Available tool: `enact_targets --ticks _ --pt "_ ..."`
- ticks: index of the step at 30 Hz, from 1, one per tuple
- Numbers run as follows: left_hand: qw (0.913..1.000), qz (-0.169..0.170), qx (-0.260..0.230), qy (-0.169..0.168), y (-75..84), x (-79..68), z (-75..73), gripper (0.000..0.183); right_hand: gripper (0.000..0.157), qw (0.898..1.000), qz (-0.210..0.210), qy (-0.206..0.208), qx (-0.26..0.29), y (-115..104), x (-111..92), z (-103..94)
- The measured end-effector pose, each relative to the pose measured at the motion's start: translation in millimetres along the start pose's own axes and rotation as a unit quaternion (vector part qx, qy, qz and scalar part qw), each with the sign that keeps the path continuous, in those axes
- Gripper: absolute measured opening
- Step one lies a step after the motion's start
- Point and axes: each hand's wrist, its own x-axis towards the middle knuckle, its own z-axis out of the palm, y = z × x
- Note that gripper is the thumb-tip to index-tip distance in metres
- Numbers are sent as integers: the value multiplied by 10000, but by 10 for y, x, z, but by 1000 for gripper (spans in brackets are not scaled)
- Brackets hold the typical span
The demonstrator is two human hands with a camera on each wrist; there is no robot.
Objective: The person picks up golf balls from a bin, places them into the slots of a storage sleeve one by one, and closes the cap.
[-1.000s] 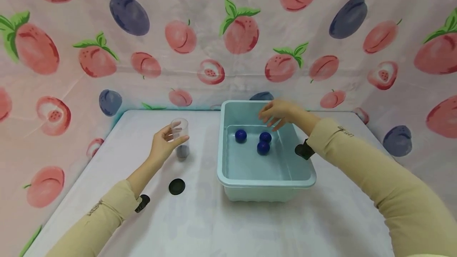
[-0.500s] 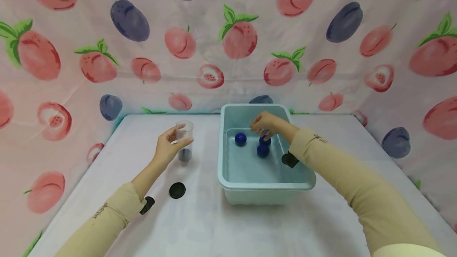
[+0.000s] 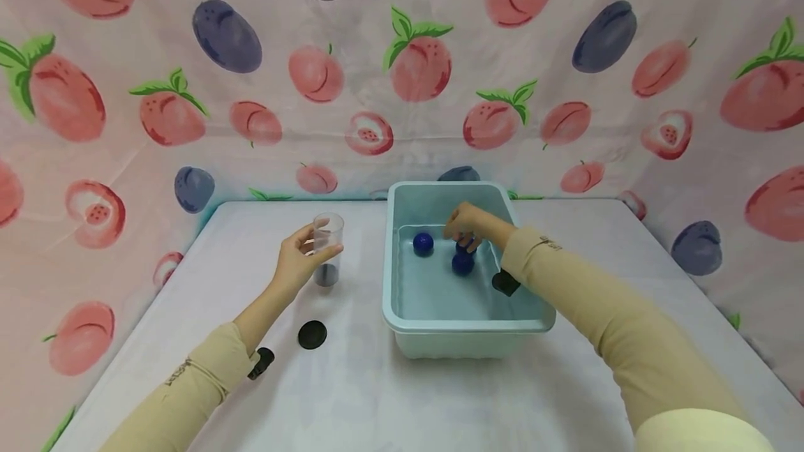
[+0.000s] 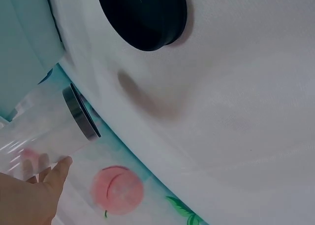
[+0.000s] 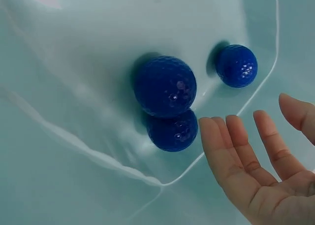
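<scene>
You are working in a screened-off setting: fruit-print fabric (image 3: 276, 89) is hanging behind and on both sides of a white-topped table (image 3: 352, 396), hiding whether a home or lab is lying beyond.

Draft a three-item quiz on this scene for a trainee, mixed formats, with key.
1. Count: how many blue balls are in the light-blue basin?
2. True or false: the black lid lies on the white table.
3. Multiple choice: what is the left hand holding? A) one of the balls B) the clear container C) the basin's rim

Key: 1: three. 2: true. 3: B.
</scene>
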Motion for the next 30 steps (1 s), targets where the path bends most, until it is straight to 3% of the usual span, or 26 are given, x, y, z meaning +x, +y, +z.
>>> enact_targets --ticks 13,20,27,30 --pt "9998 164 65 -67 21 -14 19 61 46 9970 755 9 -193 111 195 85" --pt "9998 193 2 -112 34 -22 38 61 34 9959 798 161 -397 161 254 150" --pt "9998 127 74 -141 19 -19 45 60 19 9888 1092 -354 -955 237 524 228" --pt "9997 155 59 -166 7 -15 57 59 16 9851 1145 -479 -1190 255 548 262"
